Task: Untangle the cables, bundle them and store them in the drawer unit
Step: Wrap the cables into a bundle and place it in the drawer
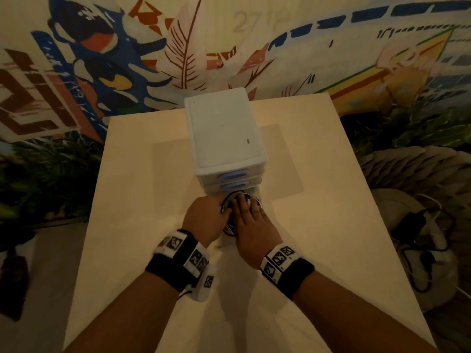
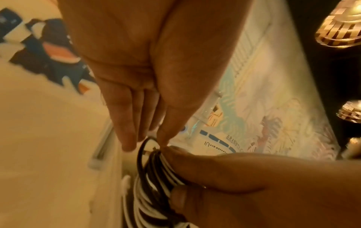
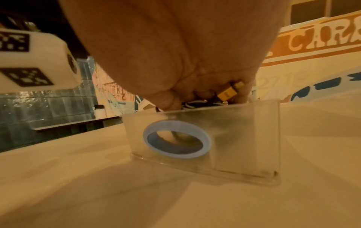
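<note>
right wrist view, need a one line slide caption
Right hand pressing coiled cables into the clear pulled-out drawer with its blue ring handle.
</note>
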Tool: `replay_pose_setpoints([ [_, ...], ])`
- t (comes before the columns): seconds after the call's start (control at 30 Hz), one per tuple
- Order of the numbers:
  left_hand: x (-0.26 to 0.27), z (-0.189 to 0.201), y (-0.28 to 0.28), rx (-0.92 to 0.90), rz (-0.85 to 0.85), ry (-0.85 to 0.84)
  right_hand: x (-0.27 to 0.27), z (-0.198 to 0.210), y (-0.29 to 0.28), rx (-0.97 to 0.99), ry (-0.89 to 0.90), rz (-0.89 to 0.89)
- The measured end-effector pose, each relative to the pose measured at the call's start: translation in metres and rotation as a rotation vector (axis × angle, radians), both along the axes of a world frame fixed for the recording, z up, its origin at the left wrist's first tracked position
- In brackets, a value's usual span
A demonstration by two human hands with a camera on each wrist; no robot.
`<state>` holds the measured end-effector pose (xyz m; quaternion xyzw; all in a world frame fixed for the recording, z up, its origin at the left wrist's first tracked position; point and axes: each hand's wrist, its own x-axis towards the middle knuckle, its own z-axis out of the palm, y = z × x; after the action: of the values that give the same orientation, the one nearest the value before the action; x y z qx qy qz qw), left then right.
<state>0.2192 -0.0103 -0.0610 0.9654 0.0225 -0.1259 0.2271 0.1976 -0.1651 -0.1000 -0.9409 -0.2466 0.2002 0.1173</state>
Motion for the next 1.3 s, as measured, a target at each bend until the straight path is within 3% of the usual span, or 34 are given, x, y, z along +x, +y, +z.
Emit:
replay_pose_setpoints([
  [0.13, -0.020, 0.000, 0.008, 0.202, 0.050, -0.113, -0.004, -0.005, 0.007, 0.022, -0.047, -0.033],
  [0.33, -0.019, -0.009, 0.017, 0.076, 0.084, -0.044, -0.001, -0.013, 0.006, 0.019, -0.042, -0.006],
  [0.47, -0.025, -0.007, 0.011, 0.162, -0.039, -0.118, 0.011, -0.021, -0.008, 0.062, -0.019, 0.079],
  [0.63, -0.033, -0.014, 0.018, 0.035, -0.013, -0.204, 0.016, -0.026, -0.015, 0.135, -0.052, 0.089],
  [0.73, -0.027, -0.019, 0.021, 0.137, -0.067, -0.248, 0.009, -0.024, -0.015, 0.115, -0.096, 0.081],
  [0.83, -0.019, -0.011, 0.015, 0.388, -0.180, -0.148, 0.001, -0.018, -0.013, 0.064, -0.093, 0.063],
  [0.9, -0.012, -0.008, 0.013, 0.451, -0.256, -0.073, 0.003, -0.015, -0.010, 0.058, -0.069, 0.056],
  [1.17, -0.010, -0.006, 0.009, 0.401, -0.334, 0.096, 0.024, -0.006, -0.004, 0.166, -0.043, 0.028],
  [1.3, -0.016, -0.005, 0.006, 0.339, -0.228, 0.016, 0.028, 0.000, -0.007, 0.270, 0.068, -0.055],
])
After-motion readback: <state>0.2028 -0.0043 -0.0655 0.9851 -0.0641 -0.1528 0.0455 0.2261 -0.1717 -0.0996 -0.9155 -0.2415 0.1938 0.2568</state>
